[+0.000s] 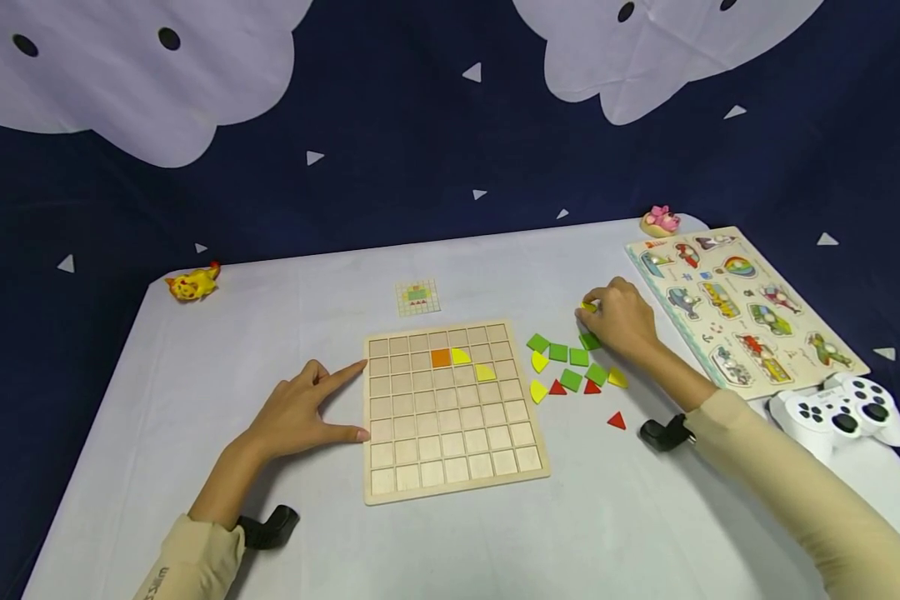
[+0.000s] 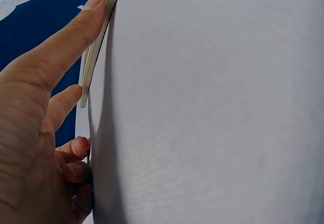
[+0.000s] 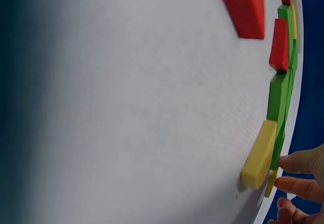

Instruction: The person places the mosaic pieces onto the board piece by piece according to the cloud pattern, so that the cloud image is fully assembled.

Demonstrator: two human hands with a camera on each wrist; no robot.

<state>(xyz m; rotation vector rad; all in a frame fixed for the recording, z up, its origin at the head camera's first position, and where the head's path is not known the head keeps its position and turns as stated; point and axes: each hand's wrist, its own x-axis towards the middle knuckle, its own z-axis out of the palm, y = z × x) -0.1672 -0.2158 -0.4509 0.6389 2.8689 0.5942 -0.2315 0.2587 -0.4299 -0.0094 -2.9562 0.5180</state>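
Observation:
A wooden grid board (image 1: 457, 492) lies flat on the table, with an orange square (image 1: 440, 358) and two yellow quarter circles (image 1: 485, 372) set in its upper cells. My left hand (image 1: 292, 421) touches the board's left edge with thumb and index finger stretched apart; in the left wrist view its other fingers curl loosely. Right of the board, my right hand (image 1: 621, 317) pinches a yellow piece (image 1: 588, 307), mostly hidden by the fingers. Just below it are green squares (image 1: 558, 352), more yellow quarter circles (image 1: 538, 391) and red triangles (image 1: 617, 421).
A small patterned card (image 1: 417, 297) lies behind the board. To the right are a picture puzzle board (image 1: 746, 312) and a white game controller (image 1: 840, 415). A yellow figurine (image 1: 193, 284) and a pink one (image 1: 661, 221) stand near the far corners.

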